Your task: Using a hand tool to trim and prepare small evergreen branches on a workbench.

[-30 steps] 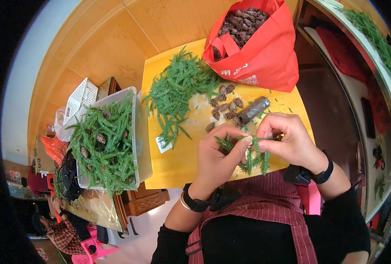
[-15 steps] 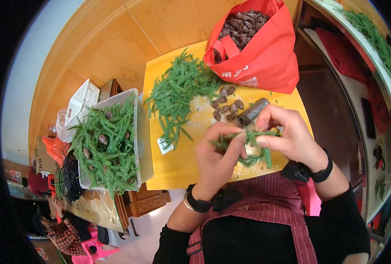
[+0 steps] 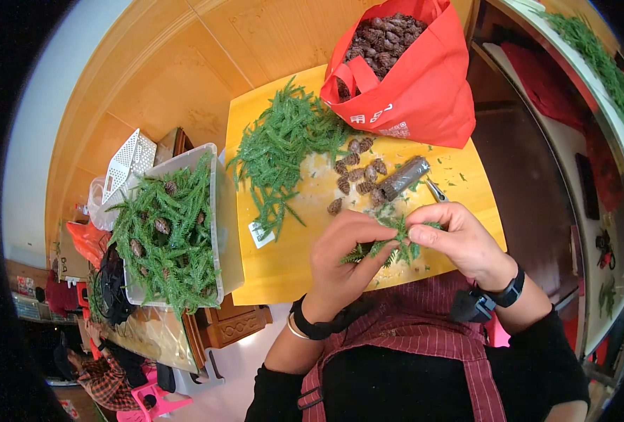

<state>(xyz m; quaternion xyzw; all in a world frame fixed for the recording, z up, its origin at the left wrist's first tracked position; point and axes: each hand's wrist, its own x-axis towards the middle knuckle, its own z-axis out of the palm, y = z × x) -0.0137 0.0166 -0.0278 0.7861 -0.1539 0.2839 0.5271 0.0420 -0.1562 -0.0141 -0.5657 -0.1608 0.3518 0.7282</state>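
Note:
Near the front edge of the yellow table (image 3: 291, 260), a green artificial pine sprig (image 3: 400, 243) is held between both hands. My left hand (image 3: 347, 253) pinches it from the left, thumb and forefinger closed. From the right, my right hand (image 3: 456, 239) pinches the same sprig at its centre. Loose brown pine cones (image 3: 359, 169) lie just beyond the hands. Beside them is a dark roll wrapped in clear film (image 3: 403, 178). A small metal tool (image 3: 436, 190), its kind unclear, lies close to my right hand.
Pine sprigs (image 3: 284, 133) are heaped at the table's far left. A red bag (image 3: 424, 91) of pine cones stands at the back right. Left of the table, a clear plastic bin (image 3: 220, 232) holds finished-looking sprigs with cones. Another person (image 3: 108, 376) sits at the lower left.
My hands have shifted slightly down, uncovering the wrapped roll, another cone and the metal tool. Both hands still pinch the sprig, its tips now spread differently.

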